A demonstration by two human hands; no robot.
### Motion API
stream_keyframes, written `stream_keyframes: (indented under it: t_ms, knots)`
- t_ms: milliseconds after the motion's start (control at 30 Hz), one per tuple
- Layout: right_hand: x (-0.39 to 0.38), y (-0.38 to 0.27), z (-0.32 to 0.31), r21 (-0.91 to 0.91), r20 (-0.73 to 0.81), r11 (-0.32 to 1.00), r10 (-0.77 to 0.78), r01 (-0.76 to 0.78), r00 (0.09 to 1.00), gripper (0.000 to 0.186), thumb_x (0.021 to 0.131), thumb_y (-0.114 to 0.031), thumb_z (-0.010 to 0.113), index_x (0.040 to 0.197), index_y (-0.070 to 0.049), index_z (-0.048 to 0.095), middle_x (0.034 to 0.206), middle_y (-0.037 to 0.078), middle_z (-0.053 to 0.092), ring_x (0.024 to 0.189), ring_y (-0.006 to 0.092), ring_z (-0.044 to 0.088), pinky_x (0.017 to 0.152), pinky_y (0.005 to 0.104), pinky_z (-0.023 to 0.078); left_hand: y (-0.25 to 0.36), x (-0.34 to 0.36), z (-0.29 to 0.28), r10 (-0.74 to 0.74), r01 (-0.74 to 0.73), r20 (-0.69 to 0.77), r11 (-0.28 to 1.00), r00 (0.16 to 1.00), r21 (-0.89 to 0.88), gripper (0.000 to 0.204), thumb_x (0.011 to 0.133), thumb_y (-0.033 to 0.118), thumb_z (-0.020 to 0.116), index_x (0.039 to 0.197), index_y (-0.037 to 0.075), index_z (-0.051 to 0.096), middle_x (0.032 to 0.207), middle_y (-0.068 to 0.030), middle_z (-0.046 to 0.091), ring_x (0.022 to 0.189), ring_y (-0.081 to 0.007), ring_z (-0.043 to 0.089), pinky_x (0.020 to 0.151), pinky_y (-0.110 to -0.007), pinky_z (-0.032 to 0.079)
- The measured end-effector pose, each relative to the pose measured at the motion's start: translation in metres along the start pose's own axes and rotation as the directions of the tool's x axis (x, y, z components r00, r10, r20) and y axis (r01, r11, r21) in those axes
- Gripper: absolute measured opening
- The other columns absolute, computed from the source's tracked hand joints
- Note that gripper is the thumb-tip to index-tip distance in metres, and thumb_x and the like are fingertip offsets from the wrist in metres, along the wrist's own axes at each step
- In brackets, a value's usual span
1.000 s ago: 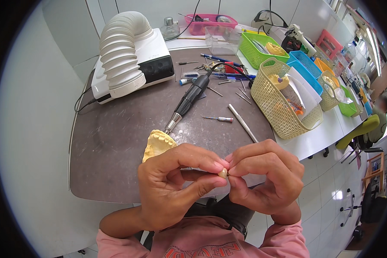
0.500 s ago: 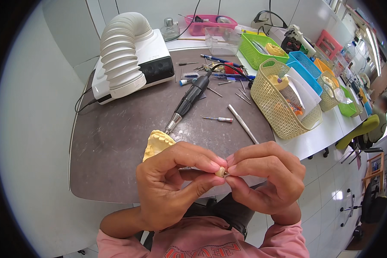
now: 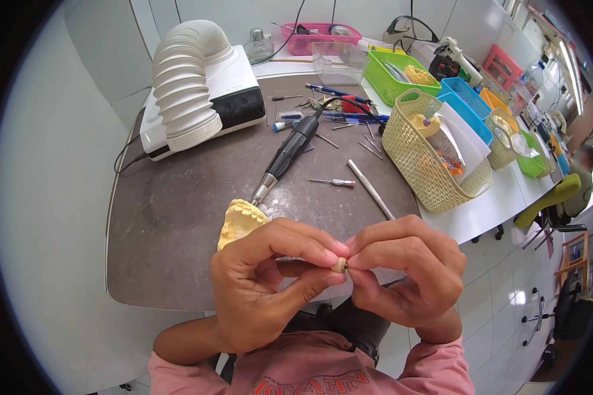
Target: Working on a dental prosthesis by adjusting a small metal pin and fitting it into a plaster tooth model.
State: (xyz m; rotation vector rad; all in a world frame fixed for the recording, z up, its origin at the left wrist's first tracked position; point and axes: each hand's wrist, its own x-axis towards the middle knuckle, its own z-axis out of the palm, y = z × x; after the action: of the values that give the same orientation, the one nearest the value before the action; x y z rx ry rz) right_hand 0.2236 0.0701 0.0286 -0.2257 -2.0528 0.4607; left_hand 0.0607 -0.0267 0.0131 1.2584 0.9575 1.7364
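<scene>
Near the table's front edge, my left hand (image 3: 260,283) pinches a small tooth-coloured dental crown (image 3: 338,264) between thumb and fingertips. A tiny dark metal piece (image 3: 347,266) shows at the crown's right side, and my right hand (image 3: 412,273) grips it with thumb and fingers closed. Most of that piece is hidden by the fingertips, so its full shape cannot be made out. The fingertips of both hands almost meet around the crown. Just beyond my left hand lies a yellow plaster dental model (image 3: 239,224), partly covered by that hand.
A black rotary handpiece (image 3: 291,150) touches the model. Right of it lie a small screwdriver (image 3: 333,182) and a metal rod (image 3: 370,189). A white extractor with a ribbed hose (image 3: 181,85) stands back left. A cream basket (image 3: 435,161) and green basket (image 3: 396,79) stand right.
Both hands hold nearly the same place and grip. The metal piece beside the crown shows slightly less between the fingertips, and the view has shifted a little.
</scene>
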Motion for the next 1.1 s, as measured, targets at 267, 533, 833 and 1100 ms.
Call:
stream_keyframes:
  t_ms: [267,533,833,1100]
  knots:
    - [0.0011,-0.0003,-0.0015,-0.018,0.007,1.000,-0.020,0.020,1.000,0.025,0.069,0.000,0.082,0.090,-0.005,0.070,0.081,0.006,0.070,0.063,0.0175,0.068,0.053,0.0276,0.053,-0.0001,0.0002,0.0000,0.002,-0.002,-0.007,1.000,1.000,-0.013,0.024,0.084,-0.009,0.078,0.100,0.001,0.062,0.106,-0.0168,0.067,0.096,-0.0173,0.070,0.083,-0.028,0.062]
    - [0.0038,-0.0007,-0.0020,-0.038,0.015,0.998,-0.049,0.049,0.999,0.023,0.071,-0.002,0.084,0.090,-0.004,0.071,0.080,0.007,0.070,0.063,0.0189,0.068,0.054,0.0282,0.053,-0.0014,-0.0002,-0.0041,0.083,-0.086,0.048,0.994,0.995,0.063,0.026,0.084,-0.009,0.078,0.102,0.000,0.062,0.106,-0.0175,0.068,0.097,-0.0181,0.070,0.084,-0.028,0.061]
    - [0.0023,-0.0016,-0.0006,0.021,-0.025,0.999,-0.043,0.044,0.999,0.026,0.072,0.000,0.085,0.094,-0.004,0.072,0.082,0.008,0.072,0.067,0.0198,0.071,0.057,0.0283,0.055,-0.0031,-0.0006,-0.0006,-0.066,0.060,-0.030,0.982,0.997,-0.181,0.022,0.089,-0.002,0.077,0.105,-0.001,0.061,0.106,-0.0200,0.071,0.096,-0.0199,0.072,0.090,-0.032,0.059]
    - [0.0018,-0.0046,-0.0062,0.022,0.029,1.000,-0.020,0.019,0.999,0.029,0.073,0.001,0.087,0.096,-0.003,0.070,0.083,0.013,0.072,0.074,0.0209,0.073,0.061,0.0291,0.059,-0.0038,-0.0012,0.0004,-0.172,0.157,-0.033,0.949,0.984,-0.274,0.022,0.092,0.008,0.076,0.105,-0.001,0.061,0.104,-0.0210,0.072,0.093,-0.0223,0.074,0.078,-0.031,0.065]
